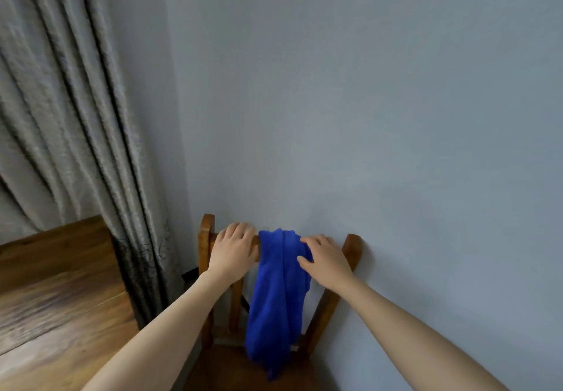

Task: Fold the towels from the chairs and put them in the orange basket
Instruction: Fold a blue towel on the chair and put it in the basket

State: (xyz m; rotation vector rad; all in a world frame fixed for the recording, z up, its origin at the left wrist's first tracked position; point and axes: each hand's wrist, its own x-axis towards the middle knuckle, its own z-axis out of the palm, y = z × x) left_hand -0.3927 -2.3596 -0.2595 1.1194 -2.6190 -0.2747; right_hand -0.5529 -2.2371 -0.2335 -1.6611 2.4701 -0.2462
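Note:
A bright blue towel (275,302) hangs bunched over the top rail of a wooden chair (206,240) that stands against the wall. My left hand (233,252) rests on the rail just left of the towel, fingers curled over the wood. My right hand (324,261) lies on the towel's upper right part, its fingers and thumb closing on the cloth at the rail. The towel's lower end reaches down onto the chair seat. No orange basket is in view.
A wooden table (58,296) stands at the left, close to the chair. A grey curtain (70,110) hangs behind the table in the corner. The pale blue wall (380,101) is right behind the chair.

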